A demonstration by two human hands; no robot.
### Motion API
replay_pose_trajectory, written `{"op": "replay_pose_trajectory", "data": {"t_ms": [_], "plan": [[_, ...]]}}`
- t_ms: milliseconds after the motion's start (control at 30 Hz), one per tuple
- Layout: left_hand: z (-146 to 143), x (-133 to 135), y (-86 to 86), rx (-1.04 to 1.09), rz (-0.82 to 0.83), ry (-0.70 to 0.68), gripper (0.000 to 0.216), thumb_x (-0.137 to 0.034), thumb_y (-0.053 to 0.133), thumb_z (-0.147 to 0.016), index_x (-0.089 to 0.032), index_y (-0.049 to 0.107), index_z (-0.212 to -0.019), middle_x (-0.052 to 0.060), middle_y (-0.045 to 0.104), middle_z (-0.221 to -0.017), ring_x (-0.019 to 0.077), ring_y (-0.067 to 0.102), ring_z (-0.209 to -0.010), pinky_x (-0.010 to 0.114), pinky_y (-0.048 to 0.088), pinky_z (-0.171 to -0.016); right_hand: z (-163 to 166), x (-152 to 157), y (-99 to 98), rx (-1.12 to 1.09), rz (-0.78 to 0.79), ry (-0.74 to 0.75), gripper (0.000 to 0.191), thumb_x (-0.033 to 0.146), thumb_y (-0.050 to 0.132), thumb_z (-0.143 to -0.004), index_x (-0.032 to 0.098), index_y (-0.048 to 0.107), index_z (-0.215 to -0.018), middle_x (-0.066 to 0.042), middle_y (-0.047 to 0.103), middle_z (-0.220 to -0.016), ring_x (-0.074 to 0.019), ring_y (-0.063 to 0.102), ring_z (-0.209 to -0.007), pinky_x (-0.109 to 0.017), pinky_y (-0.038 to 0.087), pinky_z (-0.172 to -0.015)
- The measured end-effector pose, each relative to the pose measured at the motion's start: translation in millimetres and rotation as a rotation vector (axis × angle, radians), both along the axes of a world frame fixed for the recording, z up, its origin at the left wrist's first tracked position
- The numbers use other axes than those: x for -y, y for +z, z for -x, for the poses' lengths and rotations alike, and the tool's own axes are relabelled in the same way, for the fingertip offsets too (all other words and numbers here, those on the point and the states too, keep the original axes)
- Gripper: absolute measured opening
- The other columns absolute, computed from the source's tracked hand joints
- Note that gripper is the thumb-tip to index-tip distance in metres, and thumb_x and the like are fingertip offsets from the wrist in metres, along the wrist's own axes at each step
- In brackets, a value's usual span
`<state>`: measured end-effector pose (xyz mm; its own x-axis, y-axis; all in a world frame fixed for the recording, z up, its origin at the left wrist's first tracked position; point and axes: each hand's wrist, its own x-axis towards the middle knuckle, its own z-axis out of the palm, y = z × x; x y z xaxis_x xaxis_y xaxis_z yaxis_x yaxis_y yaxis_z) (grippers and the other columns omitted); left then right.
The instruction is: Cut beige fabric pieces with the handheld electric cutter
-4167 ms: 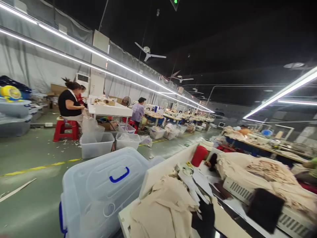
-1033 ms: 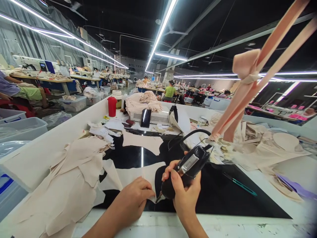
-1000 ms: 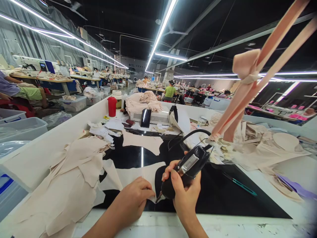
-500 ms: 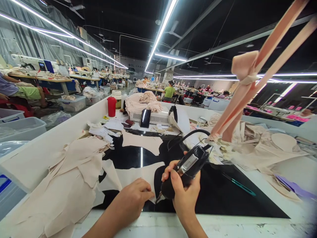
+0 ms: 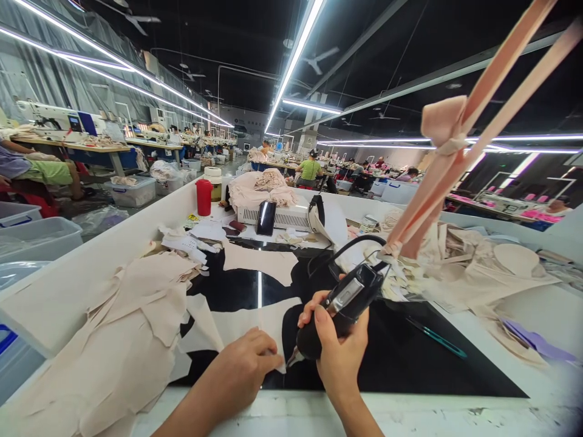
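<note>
My right hand (image 5: 341,346) is wrapped round black corded electric scissors (image 5: 348,300), whose narrow metal tip points down and left. Fingers bent and pinched together, my left hand (image 5: 241,367) grips the lower right corner of a pale beige fabric piece (image 5: 268,315). That piece lies on a glossy black board (image 5: 410,358). The metal tip is right beside the pinched corner; I cannot tell whether it touches the cloth. Pink straps (image 5: 437,176), knotted together, run from the tool's rear end up out of view. Another beige fabric piece (image 5: 259,262) lies flat farther back on the board.
Layered beige pieces (image 5: 132,328) are heaped at the left. Teal tweezers (image 5: 437,338) lie on the board's right side. Behind the board stand a phone (image 5: 266,218), a red container (image 5: 204,197) and a white box (image 5: 291,217) under cloth. Scraps (image 5: 478,255) pile up at the right.
The scissors' tip has come away slightly from the fabric corner, and more of its metal shows. My left hand keeps its pinch in nearly the same spot. The whole view has shifted slightly.
</note>
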<state>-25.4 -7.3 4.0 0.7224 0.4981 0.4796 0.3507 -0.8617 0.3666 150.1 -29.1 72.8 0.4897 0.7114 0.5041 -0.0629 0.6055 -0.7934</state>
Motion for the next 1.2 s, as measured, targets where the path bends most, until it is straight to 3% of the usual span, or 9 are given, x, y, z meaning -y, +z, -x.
{"op": "replay_pose_trajectory", "data": {"t_ms": [367, 1200], "plan": [[2, -2, -3.2, 0.014, 0.011, -0.015, 0.041, 0.005, 0.043, -0.097, -0.021, 0.073, -0.104, 0.005, 0.070, -0.110, 0.0167, 0.070, -0.098, 0.046, 0.046, -0.120, -3, -1, -3.6, 0.026, -0.025, 0.003, 0.024, 0.023, 0.077, -0.092, 0.028, 0.055, -0.102, 0.005, 0.067, -0.087, -0.0117, 0.065, -0.057, -0.025, 0.056, -0.052], [2, -2, -2.5, 0.048, 0.026, -0.030, 0.044, 0.007, 0.044, -0.095, -0.022, 0.075, -0.104, 0.004, 0.072, -0.108, 0.0159, 0.072, -0.100, 0.043, 0.045, -0.120, 7, 4, 6.4, -0.018, -0.006, -0.015, 0.026, 0.028, 0.076, -0.092, 0.028, 0.052, -0.102, 0.005, 0.066, -0.086, -0.0109, 0.062, -0.056, -0.026, 0.056, -0.052]]}}
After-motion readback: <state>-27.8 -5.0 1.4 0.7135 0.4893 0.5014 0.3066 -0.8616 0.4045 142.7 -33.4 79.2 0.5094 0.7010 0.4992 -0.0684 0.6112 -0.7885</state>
